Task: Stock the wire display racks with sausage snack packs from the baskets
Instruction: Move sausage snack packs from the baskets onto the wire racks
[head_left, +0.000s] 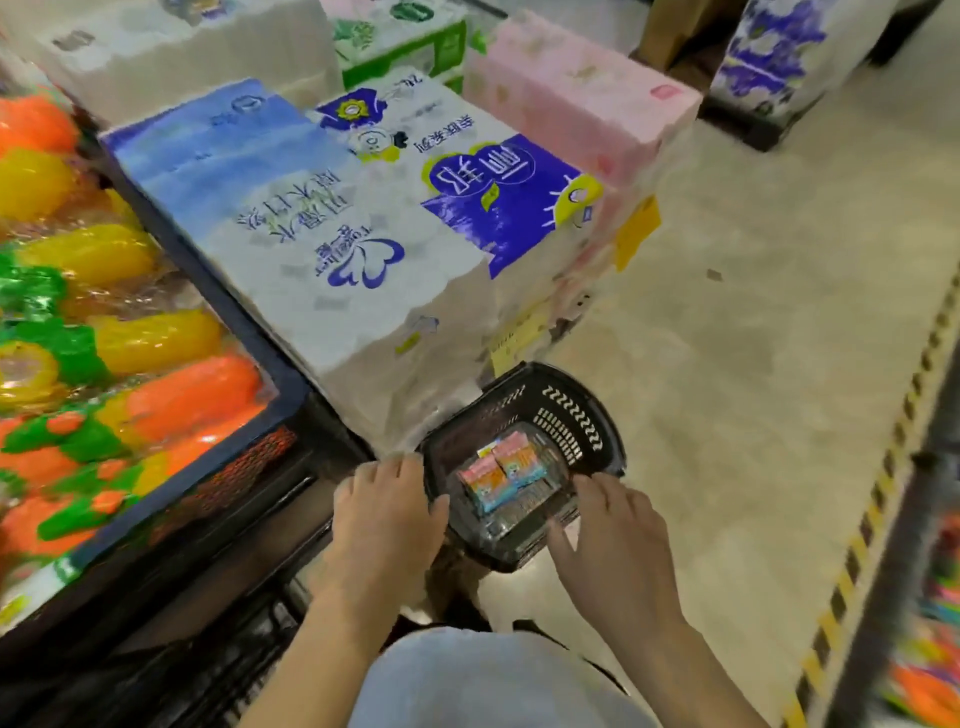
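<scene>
The sausage snack packs (501, 473), pink and blue, lie flat in the bottom of the black basket (582, 395), and you're right over them. Your left grip (387, 501) is curled on the basket's left rim, thumb hooked over the edge. Your right grip (621, 525) is wide, fingers spread and resting over the near right rim, holding nothing. The basket sits on the pale floor (753, 364), tight against a stack of wrapped tissue bundles (332, 218), with a pink bundle (576, 98) behind them. To your left, a dark bin of orange, yellow and green plastic toys (156, 395). At right, yellow-and-black striped tape (883, 467) edges a shelf.
</scene>
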